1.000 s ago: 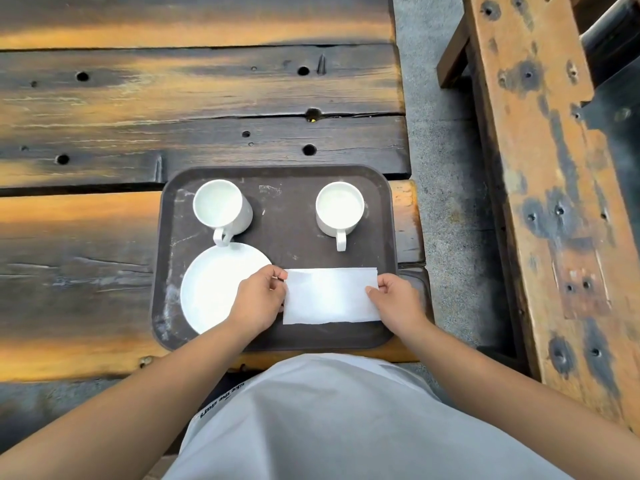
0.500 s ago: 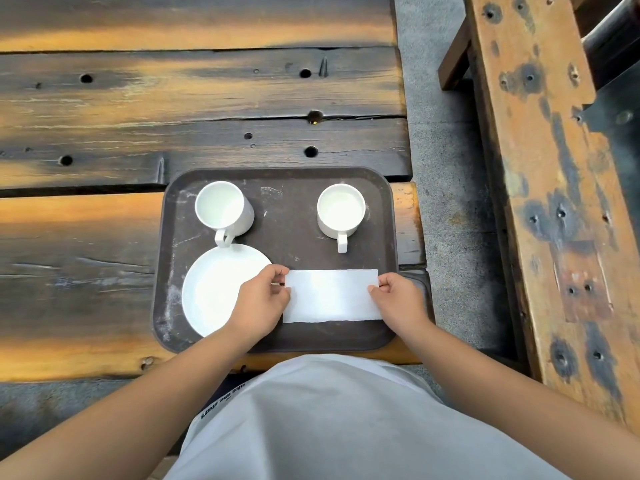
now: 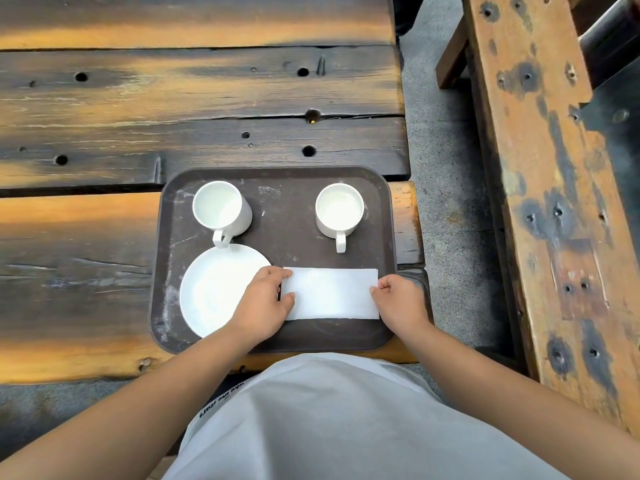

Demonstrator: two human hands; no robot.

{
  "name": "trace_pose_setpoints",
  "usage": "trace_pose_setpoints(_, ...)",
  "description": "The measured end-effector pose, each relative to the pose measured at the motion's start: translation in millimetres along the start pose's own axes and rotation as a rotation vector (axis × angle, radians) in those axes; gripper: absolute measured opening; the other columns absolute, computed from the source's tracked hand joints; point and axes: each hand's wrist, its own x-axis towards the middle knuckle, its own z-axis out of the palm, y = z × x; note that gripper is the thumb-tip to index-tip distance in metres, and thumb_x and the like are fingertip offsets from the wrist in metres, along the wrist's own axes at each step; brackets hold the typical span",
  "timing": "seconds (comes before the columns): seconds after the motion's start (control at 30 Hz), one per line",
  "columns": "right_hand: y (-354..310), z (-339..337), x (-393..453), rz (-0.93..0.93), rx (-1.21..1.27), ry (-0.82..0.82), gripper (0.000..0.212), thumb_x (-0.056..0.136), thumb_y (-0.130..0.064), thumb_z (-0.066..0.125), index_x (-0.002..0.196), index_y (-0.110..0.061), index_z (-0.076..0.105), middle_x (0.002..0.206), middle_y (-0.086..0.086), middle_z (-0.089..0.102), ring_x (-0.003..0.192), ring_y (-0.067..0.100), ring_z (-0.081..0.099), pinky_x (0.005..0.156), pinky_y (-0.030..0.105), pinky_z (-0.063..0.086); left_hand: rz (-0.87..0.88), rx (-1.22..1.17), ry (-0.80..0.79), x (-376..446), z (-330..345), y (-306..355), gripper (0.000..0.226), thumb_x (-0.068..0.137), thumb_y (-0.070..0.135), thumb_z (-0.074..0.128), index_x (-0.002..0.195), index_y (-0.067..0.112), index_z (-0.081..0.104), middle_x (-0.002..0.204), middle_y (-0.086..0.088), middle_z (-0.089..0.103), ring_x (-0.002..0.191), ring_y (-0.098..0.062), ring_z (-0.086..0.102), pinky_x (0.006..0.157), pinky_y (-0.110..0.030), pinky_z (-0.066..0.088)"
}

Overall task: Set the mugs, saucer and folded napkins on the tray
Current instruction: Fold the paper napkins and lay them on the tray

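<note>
A dark brown tray (image 3: 287, 220) lies on the wooden table. Two white mugs stand upright at its back, one on the left (image 3: 221, 211) and one on the right (image 3: 339, 211), handles toward me. A white saucer (image 3: 214, 289) sits at the tray's front left. A white folded napkin (image 3: 330, 294) lies flat at the front right. My left hand (image 3: 265, 304) pinches the napkin's left edge and partly covers the saucer. My right hand (image 3: 398, 301) pinches its right edge.
The table (image 3: 173, 109) is made of dark, worn planks with holes and gaps. Its right end stops just beyond the tray, with grey floor (image 3: 446, 202) below. A weathered wooden bench (image 3: 554, 202) runs along the right side.
The napkin looks narrower front to back than one second ago and lies flatter on the tray. Both hands stay at its ends, almost unmoved.
</note>
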Motion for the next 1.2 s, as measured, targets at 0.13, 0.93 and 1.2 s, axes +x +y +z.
trace_pose_setpoints(0.13,3,-4,-1,0.017,0.018,0.037,0.006,0.085,-0.017,0.061,0.086,-0.021,0.064,0.081,-0.005,0.067,0.077,0.014,0.055,0.061,0.021,0.036,0.036,0.053,0.023,-5,0,0,0.043,0.089,0.021,0.061,0.13,0.013,0.053,0.128,-0.002,0.044,0.103,-0.017,0.05,0.095,-0.026,0.041)
trace_pose_setpoints(0.93,21,-5,-25,-0.795,-0.937,-0.113,0.034,0.061,-0.015,0.071,0.094,-0.02,0.064,0.108,0.003,0.065,0.093,0.025,0.062,0.073,0.035,0.048,0.476,0.823,-0.156,-19,13,-7,0.048,0.067,0.016,0.063,0.114,0.018,0.056,0.131,-0.015,0.053,0.11,-0.031,0.056,0.082,-0.045,0.046)
trace_pose_setpoints(1.2,15,-5,-23,-0.772,-0.982,-0.198,0.031,0.086,-0.028,0.048,0.116,-0.02,0.053,0.131,0.003,0.048,0.114,0.028,0.046,0.089,0.038,0.037,0.469,0.734,-0.15,-21,8,-8,0.053,0.068,0.023,0.06,0.12,0.018,0.054,0.136,-0.016,0.049,0.114,-0.033,0.053,0.084,-0.043,0.046)
